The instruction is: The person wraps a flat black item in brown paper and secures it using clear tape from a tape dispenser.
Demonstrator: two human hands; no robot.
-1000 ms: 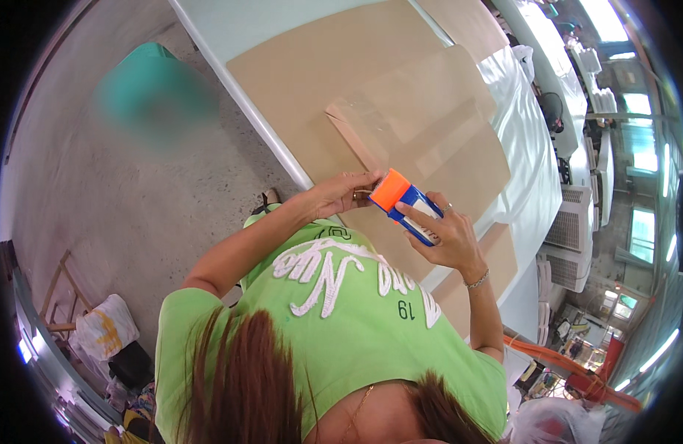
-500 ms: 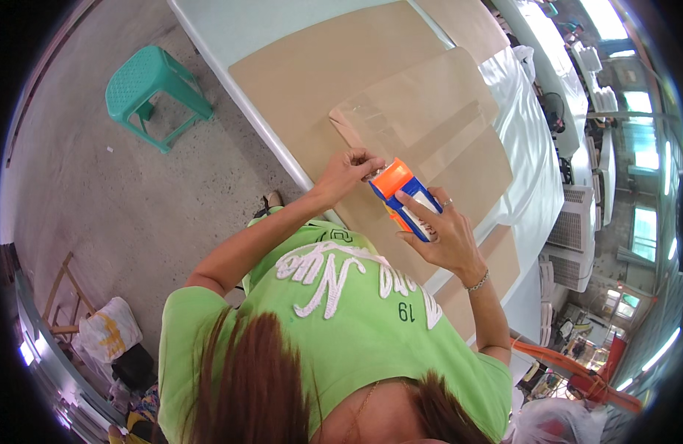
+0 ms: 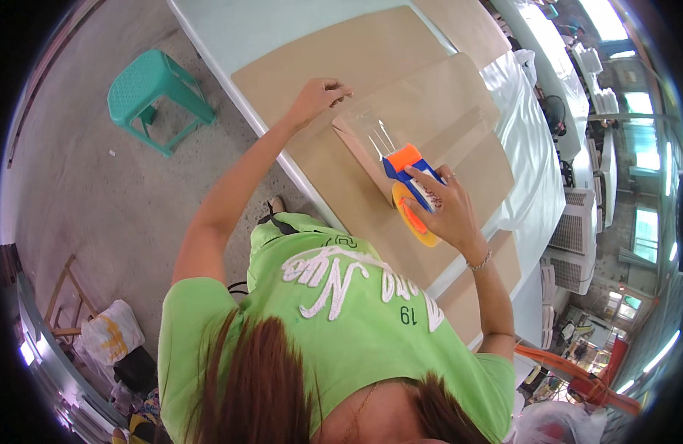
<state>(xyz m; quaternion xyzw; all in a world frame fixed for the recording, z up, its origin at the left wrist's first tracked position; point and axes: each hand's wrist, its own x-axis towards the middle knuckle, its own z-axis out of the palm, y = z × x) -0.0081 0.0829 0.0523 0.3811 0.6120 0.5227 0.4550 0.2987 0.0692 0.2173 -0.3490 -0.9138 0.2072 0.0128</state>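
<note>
My right hand (image 3: pixel 454 211) grips a blue-and-orange tape dispenser (image 3: pixel 426 185) with a yellow-orange roll showing on its side. Clear shiny packing tape (image 3: pixel 383 137) runs from the dispenser's orange front toward my left hand (image 3: pixel 323 101). The left fingers are pinched together around the tape's far end, some distance up and to the left of the dispenser. Below the tape lies a flat brown cardboard piece (image 3: pixel 449 96) with a folded edge, and darker tape-like bands cross it. It rests on a larger brown cardboard sheet (image 3: pixel 304 63).
The cardboard lies on a white table (image 3: pixel 238 22); shiny white sheeting (image 3: pixel 534 163) covers its right side. A green plastic stool (image 3: pixel 152 92) stands on the concrete floor at left. White slatted panels (image 3: pixel 574 222) stand beyond the table at right, and a white sack (image 3: pixel 112 329) sits lower left.
My left hand has moved away from the dispenser, up and to the left, drawing out a length of clear tape. The dispenser has tilted and shifted slightly right, showing more of its roll.
</note>
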